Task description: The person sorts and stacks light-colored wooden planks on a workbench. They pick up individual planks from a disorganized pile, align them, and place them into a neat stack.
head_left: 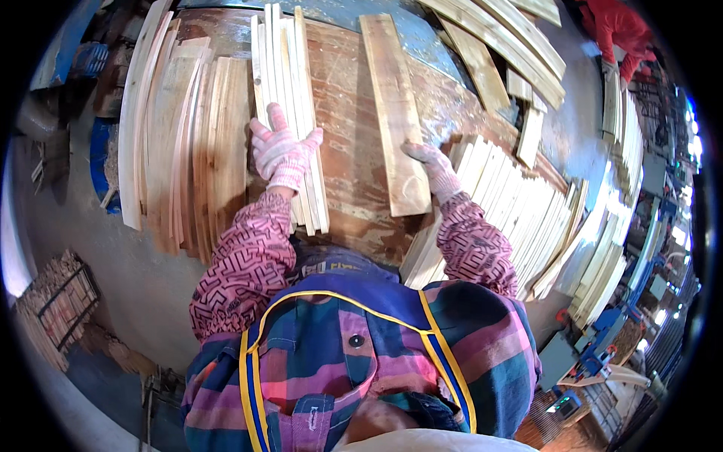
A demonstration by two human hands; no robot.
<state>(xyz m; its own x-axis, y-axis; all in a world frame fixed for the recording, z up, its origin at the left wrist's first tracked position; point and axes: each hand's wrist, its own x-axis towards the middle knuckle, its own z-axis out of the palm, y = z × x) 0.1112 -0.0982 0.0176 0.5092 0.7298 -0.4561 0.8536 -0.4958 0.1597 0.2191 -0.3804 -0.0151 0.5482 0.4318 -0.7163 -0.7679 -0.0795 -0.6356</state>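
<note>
Wide plank [394, 113] over the brown bench top [337, 105], long axis running away from the body, far end leaning left. Right hand [434, 164] nearer, gripping its right edge toward the near end; fingers hidden, so can't tell if it's lifted. Left hand [283, 151] open, fingers spread on narrow strips [288, 68], left of the plank.

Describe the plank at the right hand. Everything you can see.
The plank is long, flat and straight-edged, apparently bare wood, light brown with visible grain and a curved figure toward its near end. It lies lengthwise over the brown worktop, far end angled left, between the strips and the stack. The gloved right hand touches its right edge, near the close end; whether that end is lifted is unclear.
</note>
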